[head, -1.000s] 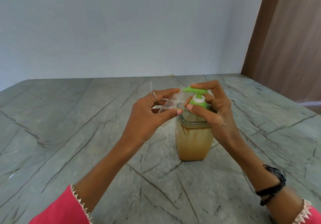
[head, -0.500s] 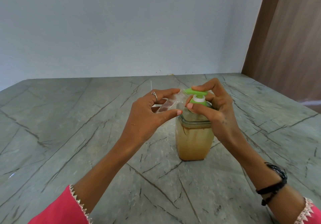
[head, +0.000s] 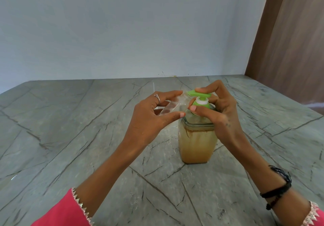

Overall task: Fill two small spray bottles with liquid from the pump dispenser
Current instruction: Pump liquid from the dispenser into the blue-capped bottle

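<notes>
Risen pump head (head: 199, 93); one bottle (head: 172, 105), one dispenser (head: 197, 143).

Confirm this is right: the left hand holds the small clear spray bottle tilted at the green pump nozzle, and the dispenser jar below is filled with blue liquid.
Not quite. The head view shows the liquid in the pump dispenser jar is cloudy amber-brown, not blue. The rest stands: the left hand holds the small clear spray bottle tilted at the green pump nozzle, which the right hand presses.
</notes>
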